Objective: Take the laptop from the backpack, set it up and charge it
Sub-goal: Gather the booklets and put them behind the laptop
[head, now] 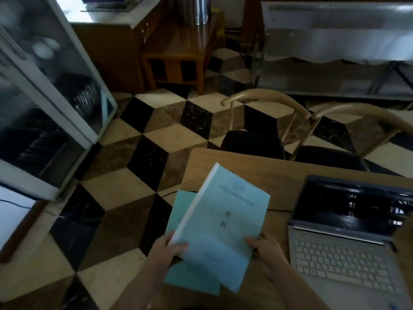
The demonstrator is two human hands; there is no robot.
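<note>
A silver laptop (348, 247) stands with its lid up and a dark screen at the right of the wooden table (257, 171). A thin black cable (279, 210) runs across the table to the laptop's left side. Two light blue booklets are held above the table's left corner, a thick one (223, 222) on top of a thinner one (181, 211). My left hand (166, 249) grips their lower left edge. My right hand (266, 248) grips the thick booklet's lower right edge. The backpack is not in view.
Two curved-back chairs (263, 121) with dark seats stand at the table's far side. A glass-fronted cabinet (49, 97) is at the left, a wooden side table (178, 57) behind. The floor has cube-pattern tiles (134, 175).
</note>
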